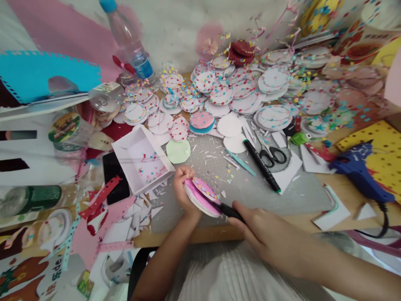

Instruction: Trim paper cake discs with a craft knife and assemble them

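Note:
My left hand (184, 186) is closed around the edge of a round pink and white layered foam-board piece (200, 200), tilted above the front of the work mat. A smaller disc (205, 189) edged with coloured dots sits on its pink face. In my right hand (257, 225) is a slim black tool (230, 212), held like a pen. Its narrow tip reaches the pink face beside the small disc; I cannot tell whether it is a knife or tweezers. Just beyond my left hand lie a pale green paper disc (178, 151) and a white box (140, 161) with coloured confetti inside.
A black marker (262, 166) and scissors (272, 154) lie on the grey mat (294, 198) among paper scraps. Decorated discs (244, 90) are heaped at the back. A blue glue gun (363, 169) rests at right. A plastic bottle (133, 46) stands back left.

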Tool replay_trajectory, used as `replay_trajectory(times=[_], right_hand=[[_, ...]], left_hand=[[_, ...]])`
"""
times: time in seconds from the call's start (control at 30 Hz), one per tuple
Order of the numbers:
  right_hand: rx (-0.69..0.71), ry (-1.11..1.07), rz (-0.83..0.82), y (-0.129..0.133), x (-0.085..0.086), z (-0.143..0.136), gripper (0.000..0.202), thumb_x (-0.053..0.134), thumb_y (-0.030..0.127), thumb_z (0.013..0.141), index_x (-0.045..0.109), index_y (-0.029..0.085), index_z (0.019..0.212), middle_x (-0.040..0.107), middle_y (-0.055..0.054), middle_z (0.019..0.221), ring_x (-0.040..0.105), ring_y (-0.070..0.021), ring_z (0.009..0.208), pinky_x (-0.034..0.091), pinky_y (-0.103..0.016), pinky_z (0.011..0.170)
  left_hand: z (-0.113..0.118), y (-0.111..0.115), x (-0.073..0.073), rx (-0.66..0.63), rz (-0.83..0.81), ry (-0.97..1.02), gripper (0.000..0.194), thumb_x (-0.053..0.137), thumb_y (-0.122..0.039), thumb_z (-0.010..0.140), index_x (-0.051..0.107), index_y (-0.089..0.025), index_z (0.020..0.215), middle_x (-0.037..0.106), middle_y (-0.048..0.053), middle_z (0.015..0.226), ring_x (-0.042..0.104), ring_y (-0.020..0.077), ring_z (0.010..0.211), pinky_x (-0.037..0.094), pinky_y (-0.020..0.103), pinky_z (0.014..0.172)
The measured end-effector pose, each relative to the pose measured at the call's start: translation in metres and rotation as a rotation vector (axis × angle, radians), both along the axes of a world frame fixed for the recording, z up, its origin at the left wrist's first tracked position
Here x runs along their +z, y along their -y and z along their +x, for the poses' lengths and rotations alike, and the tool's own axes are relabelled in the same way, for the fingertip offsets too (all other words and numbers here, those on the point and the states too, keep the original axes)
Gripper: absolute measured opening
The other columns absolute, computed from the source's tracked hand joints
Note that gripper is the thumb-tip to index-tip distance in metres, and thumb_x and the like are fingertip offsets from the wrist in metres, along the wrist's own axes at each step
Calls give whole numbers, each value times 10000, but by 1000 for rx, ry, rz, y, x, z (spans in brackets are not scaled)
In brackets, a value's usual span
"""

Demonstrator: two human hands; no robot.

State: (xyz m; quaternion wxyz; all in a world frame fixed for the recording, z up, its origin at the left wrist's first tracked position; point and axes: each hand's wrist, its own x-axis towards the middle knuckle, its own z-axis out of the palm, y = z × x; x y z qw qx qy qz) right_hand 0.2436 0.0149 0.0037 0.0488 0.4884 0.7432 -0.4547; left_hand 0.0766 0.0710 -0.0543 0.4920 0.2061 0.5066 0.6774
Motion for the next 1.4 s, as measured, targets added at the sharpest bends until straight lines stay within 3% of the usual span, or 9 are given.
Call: replay_trajectory(times=[0.23,0.47,0.9,1.03,1.4], right_hand=[[9,13,67,2,-13,-4,334,272,364,1027,522,151,1088,711,-100,773,709,-291,725,345,-308,573],[-6,-64,64,-2,-17,-1,400,255,389,1034,518,123,1176,711,-129,870,694,-275,825,401,-317,662],[-57,-12,-15,2,9,6,466,214,462,1015,596,196,1042,727,-108,845,714,-267,761,487,-340,633],[-68,-33,-16,3,13,10,473,225,477,1006,615,210,1008,747,-123,916,723,-257,746,524,-339,611],[-95,-12,85,9,17,14,444,291,463,993,654,208,986,761,-119,845,731,-273,666,555,-361,536]], left_hand=[[-1,-4,-3,-4,-1,65,172,496,-228,643,341,-195,575,307,-33,597,328,107,555,283,222,536],[-2,-8,-3,-17,4,112,179,498,-241,626,329,-201,584,299,-44,585,326,94,525,300,199,518],[-1,-6,1,-32,1,49,138,488,-212,590,364,-194,533,318,-28,568,294,117,546,263,240,528],[0,-6,0,-37,3,17,133,487,-220,581,371,-194,522,319,-28,557,297,117,539,258,253,533],[3,-5,1,-40,28,-53,156,480,-236,611,362,-200,517,316,-22,549,310,126,534,257,270,536]])
